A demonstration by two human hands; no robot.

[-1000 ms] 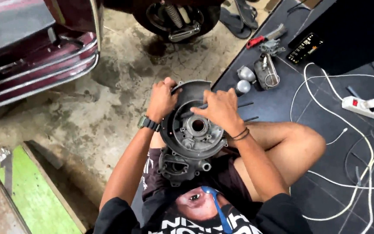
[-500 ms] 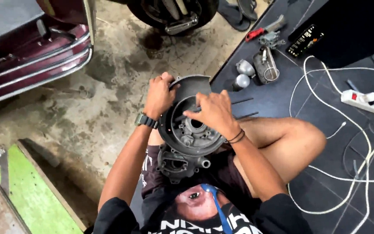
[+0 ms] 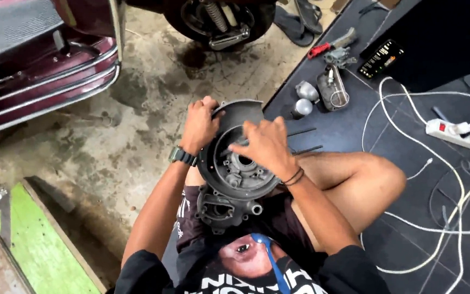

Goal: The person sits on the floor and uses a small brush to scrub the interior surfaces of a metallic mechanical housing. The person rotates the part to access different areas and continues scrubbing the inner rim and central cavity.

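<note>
A dark grey metal engine casing (image 3: 229, 169) with a round open housing rests upright on my lap. My left hand (image 3: 199, 125), with a black watch on the wrist, grips the casing's upper left rim. My right hand (image 3: 265, 144), with dark bands on the wrist, lies over the right side of the round opening, fingers reaching into the middle of it. I cannot see whether its fingers hold a small part. The casing's lower lobe (image 3: 221, 209) sits against my dark shorts.
A dark mat (image 3: 409, 109) on the right carries small metal parts (image 3: 305, 98), a red-handled tool (image 3: 327, 46), a white power strip (image 3: 458, 133) and white cables. A maroon scooter body (image 3: 39, 71) and a wheel (image 3: 218, 22) stand ahead. A green board (image 3: 39, 245) lies lower left.
The view has shifted so the casing and hands sit a little higher and further left. My right hand has slid from the casing's upper rim down toward its centre.
</note>
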